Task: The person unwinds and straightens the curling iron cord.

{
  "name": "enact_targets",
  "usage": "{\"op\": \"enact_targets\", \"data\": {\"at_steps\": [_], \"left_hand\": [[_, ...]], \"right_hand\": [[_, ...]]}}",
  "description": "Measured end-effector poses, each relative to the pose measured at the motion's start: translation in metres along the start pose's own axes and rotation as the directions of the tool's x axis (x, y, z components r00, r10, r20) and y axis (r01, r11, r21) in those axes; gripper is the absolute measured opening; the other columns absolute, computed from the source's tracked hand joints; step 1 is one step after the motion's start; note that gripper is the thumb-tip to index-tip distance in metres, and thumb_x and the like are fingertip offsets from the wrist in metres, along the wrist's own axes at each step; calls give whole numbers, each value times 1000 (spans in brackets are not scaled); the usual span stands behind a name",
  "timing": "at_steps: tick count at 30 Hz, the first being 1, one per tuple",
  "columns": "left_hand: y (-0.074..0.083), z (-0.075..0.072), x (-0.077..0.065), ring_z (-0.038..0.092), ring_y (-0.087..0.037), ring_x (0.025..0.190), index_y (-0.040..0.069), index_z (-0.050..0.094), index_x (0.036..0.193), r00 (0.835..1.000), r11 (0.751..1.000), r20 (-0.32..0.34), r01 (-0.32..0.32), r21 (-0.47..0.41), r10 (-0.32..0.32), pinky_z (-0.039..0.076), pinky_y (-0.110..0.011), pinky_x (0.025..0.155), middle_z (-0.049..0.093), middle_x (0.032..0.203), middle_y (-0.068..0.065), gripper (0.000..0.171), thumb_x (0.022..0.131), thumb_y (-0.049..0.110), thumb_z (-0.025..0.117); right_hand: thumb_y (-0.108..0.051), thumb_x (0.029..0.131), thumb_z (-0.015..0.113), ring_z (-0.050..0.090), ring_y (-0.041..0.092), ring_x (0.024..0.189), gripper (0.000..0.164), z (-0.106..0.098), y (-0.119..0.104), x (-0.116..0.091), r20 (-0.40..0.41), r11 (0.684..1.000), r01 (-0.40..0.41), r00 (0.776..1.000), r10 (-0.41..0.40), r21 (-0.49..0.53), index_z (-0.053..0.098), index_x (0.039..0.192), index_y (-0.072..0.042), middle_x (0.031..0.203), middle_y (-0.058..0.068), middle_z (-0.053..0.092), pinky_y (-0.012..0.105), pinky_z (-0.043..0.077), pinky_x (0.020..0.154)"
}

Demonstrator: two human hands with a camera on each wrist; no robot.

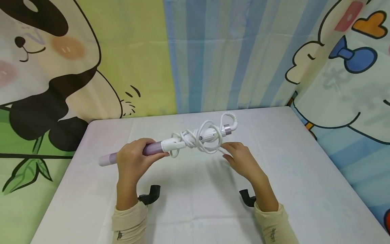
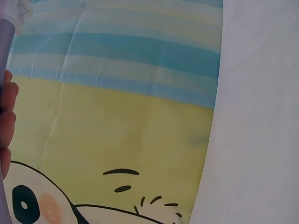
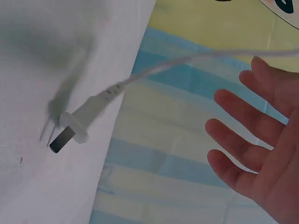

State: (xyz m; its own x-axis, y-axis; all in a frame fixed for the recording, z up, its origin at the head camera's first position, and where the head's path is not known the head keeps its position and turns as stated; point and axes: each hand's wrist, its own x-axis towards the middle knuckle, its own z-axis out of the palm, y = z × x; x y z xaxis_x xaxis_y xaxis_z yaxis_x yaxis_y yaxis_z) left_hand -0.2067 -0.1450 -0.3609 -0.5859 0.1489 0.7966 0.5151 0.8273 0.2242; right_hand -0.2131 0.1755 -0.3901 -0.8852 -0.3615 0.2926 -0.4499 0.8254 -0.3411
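Note:
My left hand [image 1: 132, 159] grips the purple barrel of a curling iron [image 1: 153, 148], raised over the table and tilted up to the right. Its pale tip pokes out left of the hand. Around the white handle, the white cord [image 1: 202, 135] is wound in loose loops. At the handle's right end, my right hand [image 1: 242, 159] has its thumb and forefinger right beside the cord. In the right wrist view its fingers are spread, and the cord's free end hangs past them with a two-pin plug [image 3: 79, 123]. The left wrist view catches only fingertips [image 2: 7, 126] along the barrel.
A white-covered table [image 1: 195, 210] lies beneath both hands. Cartoon-printed curtains [image 1: 213, 61] stand behind it and along the sides. Black curved pieces [image 1: 150, 195] sit at the inner side of both wrists.

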Motion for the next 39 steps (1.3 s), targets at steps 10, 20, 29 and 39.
{"op": "enact_targets", "data": {"at_steps": [10,20,29,39], "left_hand": [[1,4,1,58,-25,52,4,66,79,999,998,20,28,49,-29,41,-35,48,67,67,-10,54,47,42,86],[3,5,1,58,-25,53,3,65,79,999,999,18,28,39,-29,41,-35,48,66,67,-11,54,46,41,87],[2,7,0,58,-23,51,4,65,78,998,998,34,42,57,-44,40,-34,48,66,66,-9,53,48,43,86],[0,10,-1,57,-22,52,6,66,81,992,994,106,58,97,-68,40,-33,48,66,67,-9,56,49,49,83]], "right_hand": [[-23,79,70,39,37,125,66,0,-22,-2,5,993,67,998,-68,94,39,135,-8,135,16,44,54,33,99],[-24,83,66,40,36,124,66,13,-32,0,47,986,116,991,-122,116,33,139,-10,137,16,42,53,35,98],[-21,84,65,53,30,113,59,12,-40,-2,100,987,134,985,-142,90,39,135,-10,119,11,57,45,43,92],[-14,90,56,58,10,76,8,-7,-50,-5,157,985,146,975,-159,89,59,96,-9,84,-3,63,24,47,67]]}}
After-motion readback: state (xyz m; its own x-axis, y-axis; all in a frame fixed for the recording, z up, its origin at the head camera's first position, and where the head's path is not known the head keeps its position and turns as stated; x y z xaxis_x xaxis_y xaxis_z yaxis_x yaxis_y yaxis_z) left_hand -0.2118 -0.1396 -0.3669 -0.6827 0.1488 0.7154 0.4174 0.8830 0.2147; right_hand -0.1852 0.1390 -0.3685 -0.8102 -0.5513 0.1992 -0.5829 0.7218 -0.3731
